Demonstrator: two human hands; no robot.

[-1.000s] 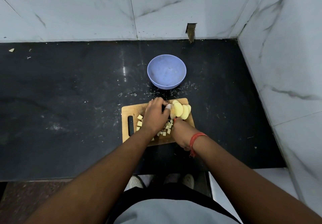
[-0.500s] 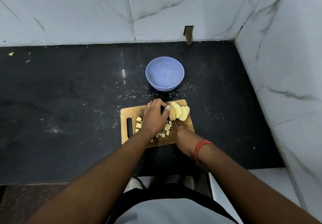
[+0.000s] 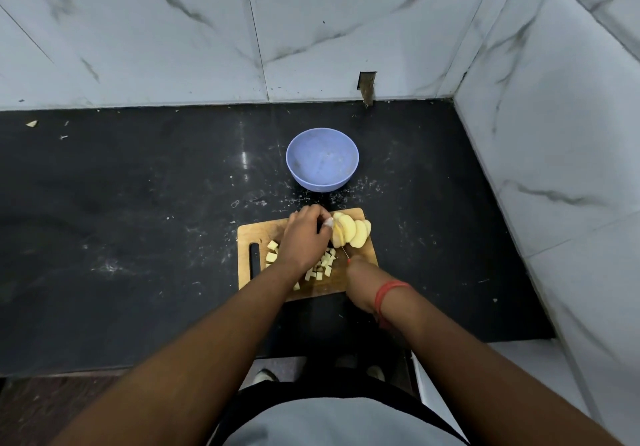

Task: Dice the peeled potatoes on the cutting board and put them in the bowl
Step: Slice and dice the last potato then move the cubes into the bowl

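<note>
Head view, the only camera. Wooden cutting board (image 3: pixel 360 274) lies on a black countertop (image 3: pixel 138 237), at about 6 o'clock from a blue bowl (image 3: pixel 322 158), near it but apart. Nothing can be made out inside the bowl.

Left hand (image 3: pixel 303 239) sits palm down over the board's middle, fingers curled and bunched, fingertips (image 3: pixel 327 222) touching the left end of the potato slices (image 3: pixel 349 232). One fingertip looks wrapped in something pale. The slices stand on edge, fanned in a row at the board's 1 o'clock corner. Whether the hand pinches the end slice or only steadies it cannot be told.

Right hand (image 3: pixel 360 281) is at the board's 4 o'clock edge, fingers curled round a knife (image 3: pixel 344 250). The handle is hidden in the fist apart from a red speck at the fist; only a thin blade line shows, running up toward 11 o'clock into the left end of the slice row. A red thread band (image 3: pixel 389 293) sits on the right wrist.

Potato cubes (image 3: pixel 323 267) lie scattered mid-board, partly under the left forearm, with more cubes at about 9 o'clock of the left hand, beside the board's dark handle slot (image 3: pixel 254 262).

White crumbs and smears dot the countertop around bowl and board. Marble-look tiled walls (image 3: pixel 346 29) stand at 12 and 3 o'clock.
</note>
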